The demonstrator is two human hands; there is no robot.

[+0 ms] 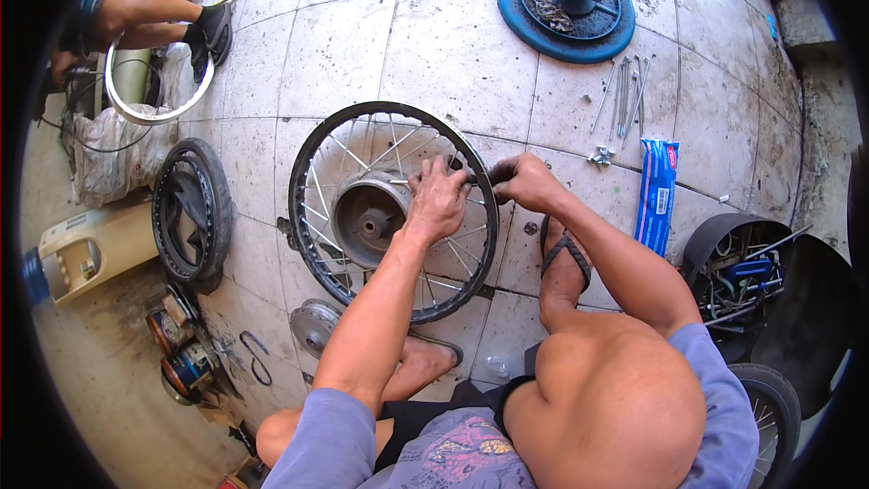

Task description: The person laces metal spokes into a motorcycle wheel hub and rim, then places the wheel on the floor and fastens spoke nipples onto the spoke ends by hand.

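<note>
A black wheel rim [308, 156] laced with silver spokes [342, 147] lies on the floor before me, around a grey metal hub [369, 225]. My left hand [441, 197] reaches over the hub, its fingers closed on a spoke close to the rim's right side; the fingertips are partly hidden. Just outside that same edge, my right hand [527, 181] is pinched against the rim. Whatever sits between its darkened fingertips is too small to make out. Several loose spokes [622, 95] and a small pile of nipples [600, 156] lie to the right.
A blue packet [656, 199] and a black tool bin [715, 235] are at right. A blue round stand base [566, 45] is at the far side. On the left are a tyre [163, 208], a beige jug [104, 244] and another person's leg [158, 11] beside a white rim [145, 116].
</note>
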